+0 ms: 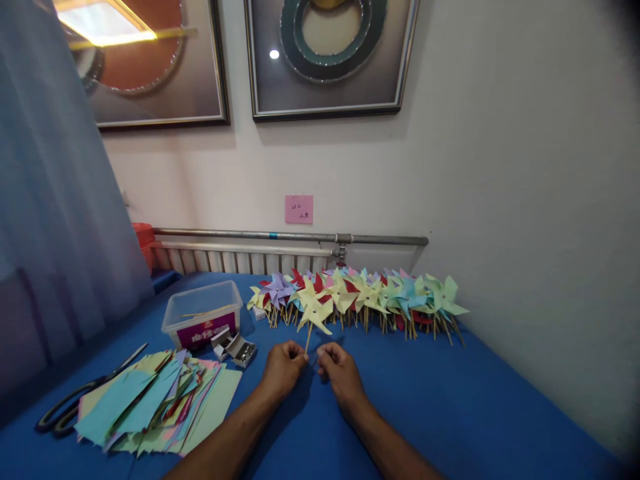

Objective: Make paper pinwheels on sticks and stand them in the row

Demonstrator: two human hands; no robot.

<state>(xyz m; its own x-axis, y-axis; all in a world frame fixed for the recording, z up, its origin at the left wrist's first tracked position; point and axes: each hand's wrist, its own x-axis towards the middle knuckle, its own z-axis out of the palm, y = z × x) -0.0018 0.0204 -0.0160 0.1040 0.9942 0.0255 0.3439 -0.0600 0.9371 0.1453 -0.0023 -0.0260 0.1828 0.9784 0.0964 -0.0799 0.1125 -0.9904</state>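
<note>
A pale yellow paper pinwheel (314, 308) stands upright on a thin wooden stick, its blades spread. My left hand (285, 367) pinches the lower end of that stick between thumb and fingertips. Just to the right, my right hand (340, 370) is closed with its fingers curled in, apart from the stick, and I see nothing in it. Behind the hands lies a long row of finished paper pinwheels (370, 293) in yellow, red, blue, green and purple.
At left, coloured paper sheets (150, 407) lie piled beside dark-handled scissors (80, 400). A clear plastic tub (200, 310) holds a few sticks. Small open boxes (243, 351) contain metal pins. Wall, pipe (240, 233) and radiator (240, 257) border the blue table (450, 413).
</note>
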